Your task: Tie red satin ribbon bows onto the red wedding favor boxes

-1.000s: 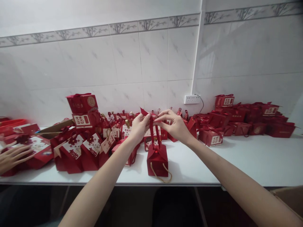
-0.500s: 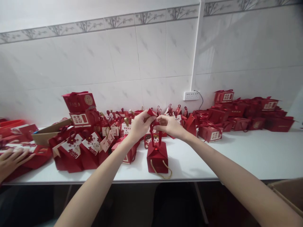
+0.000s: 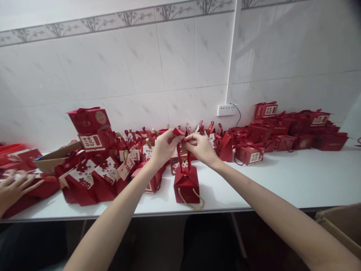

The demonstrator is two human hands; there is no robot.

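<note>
A small red gift box [image 3: 186,186] stands upright near the table's front edge, a gold cord handle [image 3: 194,206] hanging down its front. From its top, a red ribbon [image 3: 189,160] rises in two strands to my hands. My left hand [image 3: 166,147] is closed in a pinch on the ribbon, with a red flap-like piece [image 3: 177,131] showing above its fingers. Opposite it, my right hand [image 3: 202,149] pinches the ribbon too, fingertips almost touching the left ones. The exact crossing of the ribbon is hidden by the fingers. Behind the box sits a box with cartoon figures [image 3: 175,165].
Many red gift boxes with tags [image 3: 84,177] crowd the left, two stacked boxes [image 3: 90,120] among them. Another pile [image 3: 282,131] stands at right. Another person's hand [image 3: 14,190] rests on red boxes far left. A power strip [image 3: 226,110] hangs on the wall; a cardboard box [image 3: 338,222] is lower right.
The view has shifted slightly. Both hands stay at the top of the ribbon, with small finger movements. The gift box stays in place on the table.
</note>
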